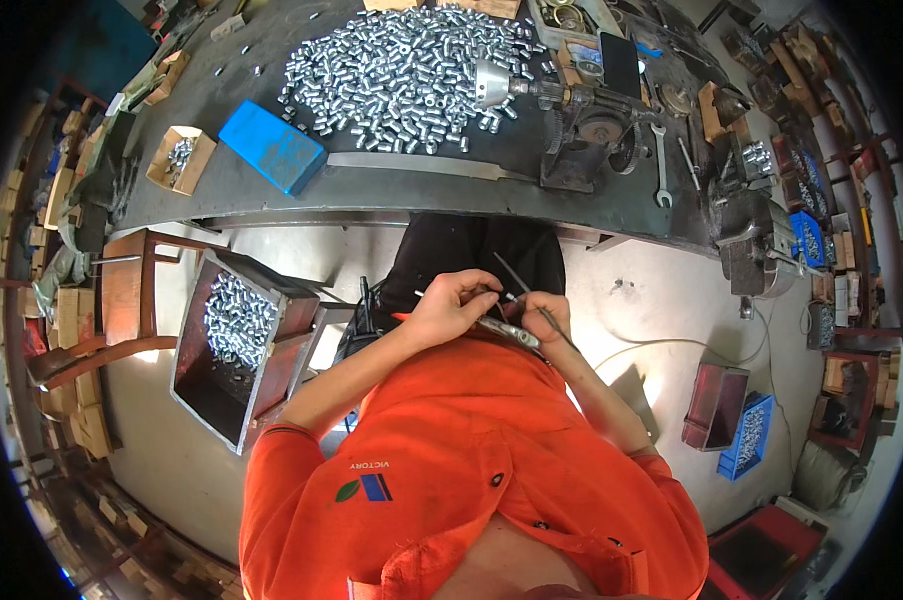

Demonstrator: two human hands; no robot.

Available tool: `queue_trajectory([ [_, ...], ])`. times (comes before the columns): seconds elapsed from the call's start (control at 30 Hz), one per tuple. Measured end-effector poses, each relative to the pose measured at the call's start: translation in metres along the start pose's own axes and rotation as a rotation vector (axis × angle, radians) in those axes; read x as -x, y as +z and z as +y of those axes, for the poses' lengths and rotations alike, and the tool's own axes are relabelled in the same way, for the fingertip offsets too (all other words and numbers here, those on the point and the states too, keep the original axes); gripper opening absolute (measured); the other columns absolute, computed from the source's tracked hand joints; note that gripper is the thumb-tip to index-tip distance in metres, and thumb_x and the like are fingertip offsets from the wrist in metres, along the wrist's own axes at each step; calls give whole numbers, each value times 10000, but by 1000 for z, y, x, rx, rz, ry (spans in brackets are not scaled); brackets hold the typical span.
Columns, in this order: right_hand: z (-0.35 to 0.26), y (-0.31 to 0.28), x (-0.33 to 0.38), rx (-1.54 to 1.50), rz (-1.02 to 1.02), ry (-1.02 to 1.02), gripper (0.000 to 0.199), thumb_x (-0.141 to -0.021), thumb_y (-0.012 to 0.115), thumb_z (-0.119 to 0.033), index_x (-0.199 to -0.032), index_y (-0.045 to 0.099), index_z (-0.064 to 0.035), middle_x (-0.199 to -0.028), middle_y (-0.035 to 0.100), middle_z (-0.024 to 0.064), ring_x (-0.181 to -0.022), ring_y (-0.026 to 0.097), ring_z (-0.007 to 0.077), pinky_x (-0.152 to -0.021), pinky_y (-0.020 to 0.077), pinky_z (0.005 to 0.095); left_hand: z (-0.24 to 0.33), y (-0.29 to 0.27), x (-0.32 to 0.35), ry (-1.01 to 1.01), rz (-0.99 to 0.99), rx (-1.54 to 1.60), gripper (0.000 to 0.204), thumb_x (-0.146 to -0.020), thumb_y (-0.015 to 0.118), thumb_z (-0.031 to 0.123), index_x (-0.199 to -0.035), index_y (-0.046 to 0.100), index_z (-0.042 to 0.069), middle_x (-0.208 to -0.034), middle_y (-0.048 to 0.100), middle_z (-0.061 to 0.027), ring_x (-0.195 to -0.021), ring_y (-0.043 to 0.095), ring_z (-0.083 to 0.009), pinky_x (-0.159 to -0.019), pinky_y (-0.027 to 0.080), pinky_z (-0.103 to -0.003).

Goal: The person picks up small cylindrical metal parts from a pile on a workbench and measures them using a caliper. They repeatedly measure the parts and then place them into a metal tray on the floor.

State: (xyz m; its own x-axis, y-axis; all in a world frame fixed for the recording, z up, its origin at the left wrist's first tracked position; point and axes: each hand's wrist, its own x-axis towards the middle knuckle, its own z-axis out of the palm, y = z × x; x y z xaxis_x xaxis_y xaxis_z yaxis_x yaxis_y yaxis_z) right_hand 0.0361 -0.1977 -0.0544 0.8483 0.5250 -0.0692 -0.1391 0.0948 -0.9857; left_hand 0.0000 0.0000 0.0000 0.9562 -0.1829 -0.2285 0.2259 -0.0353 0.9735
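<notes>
In front of my lap, my left hand (456, 304) is closed, with thumb and forefinger pinched together. What it holds, if anything, is hidden by the fingers. Close beside it, my right hand (549, 314) is wrapped round a thin dark rod (509, 271), which slants from upper left to lower right and looks like a slim file. A small shiny metal bit (513, 297) shows between the two hands. Just below them lies a grey metal piece (510, 331) against the orange shirt; I cannot tell whether a hand touches it.
Ahead, the dark workbench (392, 190) bears a heap of metal sleeves (402, 75), a blue box (272, 147), a flat file (422, 164), a geared chuck device (582, 130) and a wrench (662, 165). A bin of sleeves (240, 320) stands left, a vise (757, 250) right.
</notes>
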Motion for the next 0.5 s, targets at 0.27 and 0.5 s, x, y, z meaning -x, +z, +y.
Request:
queue_trajectory([
  [0.27, 13, -14, 40, 319, 69, -53, 161, -651, 481, -19, -509, 409, -2, -516, 501, 41, -479, 458, 85, -438, 357, 245, 12, -46, -12, 153, 302, 167, 136, -911, 543, 105, -928, 594, -19, -652, 568, -37, -559, 586, -121, -557, 480, -239],
  [0.5, 8, 2, 36, 440, 215, -351, 156, -600, 496, 23, -519, 367, -7, -473, 344, 105, -392, 340, 179, -390, 236, 319, 5, -69, -16, -128, 360, -144, 227, -909, 567, 175, -810, 628, -20, -589, 502, -3, -448, 458, -61, -383, 369, -202],
])
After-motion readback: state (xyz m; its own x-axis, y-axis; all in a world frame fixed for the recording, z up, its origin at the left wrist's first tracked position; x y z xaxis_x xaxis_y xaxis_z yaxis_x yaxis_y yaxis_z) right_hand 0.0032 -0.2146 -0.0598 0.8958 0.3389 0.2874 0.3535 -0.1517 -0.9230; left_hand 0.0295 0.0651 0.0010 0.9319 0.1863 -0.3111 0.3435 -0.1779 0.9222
